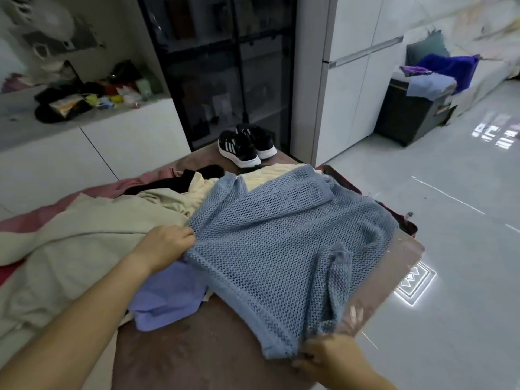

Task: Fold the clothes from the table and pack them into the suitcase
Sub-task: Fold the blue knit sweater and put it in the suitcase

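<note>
A blue open-knit sweater lies spread over the right part of the brown table. My left hand grips its left edge, and my right hand pinches its near bottom corner. Under and left of the sweater sit a lavender garment, a large beige garment, a cream one, a black one and pink cloth. A dark red edge, possibly the suitcase, shows beyond the sweater's right side, mostly hidden.
A pair of black sneakers stands at the table's far end, before a dark glass cabinet. A cluttered white counter is at the left. A dark bin heaped with blue and purple clothes stands on the glossy floor at right.
</note>
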The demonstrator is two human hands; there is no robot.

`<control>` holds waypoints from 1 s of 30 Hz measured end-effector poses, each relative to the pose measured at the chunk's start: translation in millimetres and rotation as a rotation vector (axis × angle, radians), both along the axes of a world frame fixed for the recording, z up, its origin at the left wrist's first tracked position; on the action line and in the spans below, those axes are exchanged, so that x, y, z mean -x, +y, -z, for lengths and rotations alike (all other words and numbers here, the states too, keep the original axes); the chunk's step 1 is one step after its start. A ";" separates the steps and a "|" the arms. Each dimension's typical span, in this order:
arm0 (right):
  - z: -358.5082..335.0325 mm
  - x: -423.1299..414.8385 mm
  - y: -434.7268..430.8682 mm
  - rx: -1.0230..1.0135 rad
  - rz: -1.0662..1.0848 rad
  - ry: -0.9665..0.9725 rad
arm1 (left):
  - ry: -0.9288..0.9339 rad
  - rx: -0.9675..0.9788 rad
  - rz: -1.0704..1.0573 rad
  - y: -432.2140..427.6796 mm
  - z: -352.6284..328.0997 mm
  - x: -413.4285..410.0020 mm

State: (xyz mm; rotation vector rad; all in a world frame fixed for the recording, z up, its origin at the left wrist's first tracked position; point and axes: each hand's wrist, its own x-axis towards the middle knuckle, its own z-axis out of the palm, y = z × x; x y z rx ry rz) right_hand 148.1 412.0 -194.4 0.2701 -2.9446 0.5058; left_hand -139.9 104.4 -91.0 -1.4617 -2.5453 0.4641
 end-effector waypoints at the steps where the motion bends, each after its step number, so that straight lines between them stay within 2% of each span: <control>1: 2.8 -3.3 -4.1 0.030 -0.044 -0.040 | 0.019 0.015 -0.014 -3.7 4.4 -1.6; 4: -9.9 -4.9 -5.9 0.127 -0.044 -0.097 | 0.066 0.014 -0.058 -3.7 15.1 -16.2; 7: -25.5 1.5 9.4 0.206 0.164 -0.077 | 0.036 -0.176 -0.039 14.7 25.6 -41.5; 9: -29.6 11.8 31.4 0.225 0.359 -0.030 | -0.047 -0.307 -0.052 35.9 35.0 -68.0; 12: -29.7 33.4 66.6 0.296 0.609 -0.114 | -0.206 -0.440 -0.027 75.9 52.6 -116.6; 17: -30.5 69.5 79.6 0.349 0.779 -0.352 | -0.506 -0.336 0.028 126.2 85.3 -196.0; 19: -31.0 78.2 74.1 0.276 0.772 -0.478 | -0.501 -0.263 -0.002 129.2 98.0 -217.3; 21: -36.7 88.3 70.3 0.308 0.744 -0.413 | -0.469 -0.293 -0.037 124.9 105.3 -228.4; 23: -45.3 103.3 67.1 0.510 0.697 -0.247 | -0.544 -0.458 -0.158 118.0 106.5 -230.5; 24: -50.4 112.4 64.6 0.600 0.653 -0.206 | -0.637 -0.582 -0.293 114.6 104.1 -230.5; 27: -59.4 139.1 56.8 0.810 0.445 -0.313 | -0.820 -0.857 -0.659 101.7 103.7 -229.6; 28: -60.3 145.4 56.5 0.811 0.383 -0.375 | -0.863 -0.906 -0.752 99.1 100.8 -228.8; 30: -59.7 153.3 66.4 0.677 0.296 -0.432 | -0.917 -0.945 -0.861 99.3 101.5 -228.9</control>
